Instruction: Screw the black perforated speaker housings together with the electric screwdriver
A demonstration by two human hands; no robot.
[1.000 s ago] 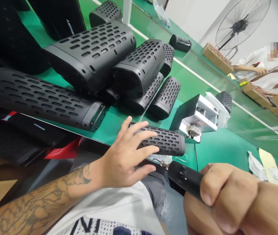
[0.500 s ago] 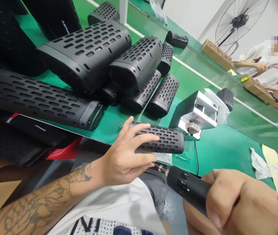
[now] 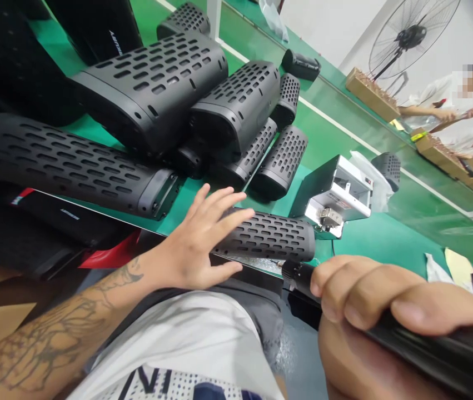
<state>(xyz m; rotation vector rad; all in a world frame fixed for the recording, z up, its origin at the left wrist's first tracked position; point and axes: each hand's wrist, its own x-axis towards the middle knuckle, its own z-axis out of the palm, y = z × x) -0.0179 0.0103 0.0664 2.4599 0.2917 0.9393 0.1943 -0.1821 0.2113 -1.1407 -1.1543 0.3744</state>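
My left hand [image 3: 198, 239] is open, its fingers spread over the left end of a black slotted housing [image 3: 278, 236] lying near the table's front edge. Whether the fingers touch the housing I cannot tell. In my right hand [image 3: 365, 294] is a black electric screwdriver [image 3: 298, 276], the fingers wrapped round its body. Its nose points left, at the housing's near lower side by some bubble wrap; the bit's tip is too small to make out. Just behind the housing's right end stands a white and dark screw feeder [image 3: 336, 194].
Several larger slotted black housings [image 3: 169, 83] are stacked at the back left, and a long one [image 3: 69, 166] lies along the left edge. A co-worker's hands [image 3: 448, 114] are beside cardboard trays [image 3: 372, 94] across the green table [image 3: 390, 239]. A fan [image 3: 412, 38] stands behind.
My left hand has drawn back left from the housing and the screwdriver's tip. My right hand has turned the screwdriver, bringing its nose up to the housing's near side.
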